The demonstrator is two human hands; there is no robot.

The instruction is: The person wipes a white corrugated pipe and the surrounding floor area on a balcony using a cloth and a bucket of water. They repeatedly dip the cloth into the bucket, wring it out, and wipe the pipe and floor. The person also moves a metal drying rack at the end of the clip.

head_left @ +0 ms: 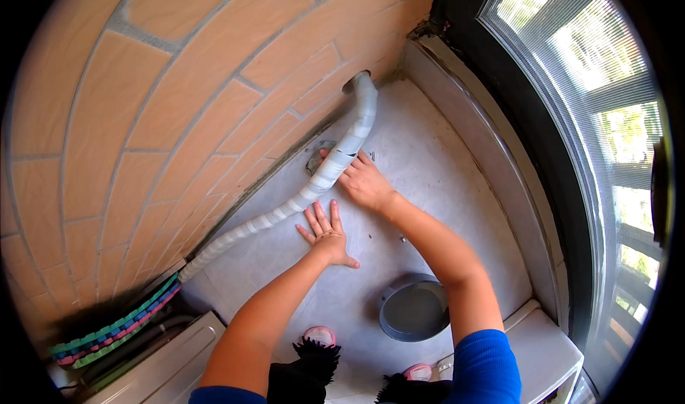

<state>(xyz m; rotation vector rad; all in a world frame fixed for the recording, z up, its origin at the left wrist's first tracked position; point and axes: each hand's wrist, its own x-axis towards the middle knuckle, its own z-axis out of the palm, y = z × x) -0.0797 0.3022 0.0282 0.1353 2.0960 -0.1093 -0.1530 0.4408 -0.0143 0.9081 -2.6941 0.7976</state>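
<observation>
The left hand lies flat, fingers spread, on the pale grey floor, just beside the white tape-wrapped flexible hose that runs along the foot of the orange tiled wall up to a hole in the corner. The right hand rests against the hose higher up, fingers loosely together touching its side; whether they close around it cannot be told. A round grey bowl sits near the right forearm, a coloured woven mat lies lower left.

Hose along wall, floor open
</observation>
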